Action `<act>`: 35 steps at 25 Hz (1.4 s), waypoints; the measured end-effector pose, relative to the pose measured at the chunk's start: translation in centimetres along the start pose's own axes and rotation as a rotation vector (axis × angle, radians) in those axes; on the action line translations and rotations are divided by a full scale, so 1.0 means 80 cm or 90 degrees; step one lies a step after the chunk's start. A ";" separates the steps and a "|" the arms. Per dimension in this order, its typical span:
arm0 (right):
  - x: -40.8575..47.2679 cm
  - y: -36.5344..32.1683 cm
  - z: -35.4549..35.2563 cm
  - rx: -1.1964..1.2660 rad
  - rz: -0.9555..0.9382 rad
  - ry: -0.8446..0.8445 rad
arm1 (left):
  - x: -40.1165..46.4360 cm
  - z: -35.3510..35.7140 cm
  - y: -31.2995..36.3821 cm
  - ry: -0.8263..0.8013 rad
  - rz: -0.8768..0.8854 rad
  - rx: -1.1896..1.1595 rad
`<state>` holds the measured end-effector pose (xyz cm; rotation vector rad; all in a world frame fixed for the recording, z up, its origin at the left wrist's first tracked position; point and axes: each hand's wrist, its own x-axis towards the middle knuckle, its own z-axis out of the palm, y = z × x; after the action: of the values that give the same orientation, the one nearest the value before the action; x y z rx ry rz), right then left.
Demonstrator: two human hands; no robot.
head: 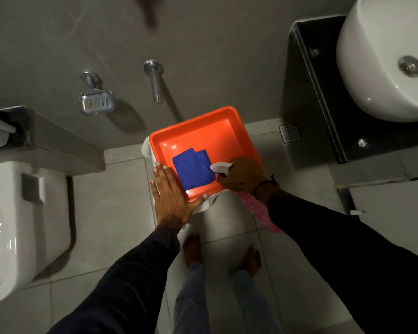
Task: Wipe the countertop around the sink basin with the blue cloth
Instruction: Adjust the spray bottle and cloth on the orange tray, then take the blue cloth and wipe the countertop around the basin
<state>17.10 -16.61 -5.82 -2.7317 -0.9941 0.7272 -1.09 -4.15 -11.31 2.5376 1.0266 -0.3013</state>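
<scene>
Blue cloth (pixel 193 170): folded, lying flat inside the orange tray (pixel 229 131), toward its near left part; not yet lifted.
Orange tray: square, shallow, resting on a white stand or bin whose shape is mostly hidden; it sits on the floor side, well apart from the sink.
Left hand (pixel 171 197): released and flat, fingers spread, pressed along the tray's near left rim; grasping nothing.
Right hand (pixel 244 175): clenched around a spray bottle (pixel 258 208), pink body running under the wrist, white nozzle pointing at the cloth and just beside its right edge.
Sink basin (pixel 377 68): white, round, upper right, drain visible, standing on the dark table (pixel 323 97).
Table: dark surface around the basin shows pale specks; no cloth on it.
Other fittings: toilet (pixel 22 225) at left, wall spout (pixel 155 80), soap dish (pixel 95 102), floor drain (pixel 289 132).
Progress: judged as preparation only; cloth unpicked, wiping not begun.
Remaining: take up the cloth, carry it to the table, wipe around the basin.
</scene>
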 end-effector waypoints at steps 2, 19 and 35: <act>0.001 0.003 -0.016 -0.020 -0.037 -0.027 | -0.001 -0.001 0.001 -0.002 0.002 -0.003; 0.049 0.002 -0.056 0.327 -0.068 0.461 | 0.000 0.002 -0.003 0.007 0.006 -0.005; -0.013 -0.071 0.042 0.343 0.202 0.105 | 0.030 -0.073 0.055 -0.052 -0.043 -0.204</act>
<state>11.50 -12.98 -6.70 -2.4283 -0.2710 0.6767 4.05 -3.08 -5.63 2.1912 1.0399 -0.2359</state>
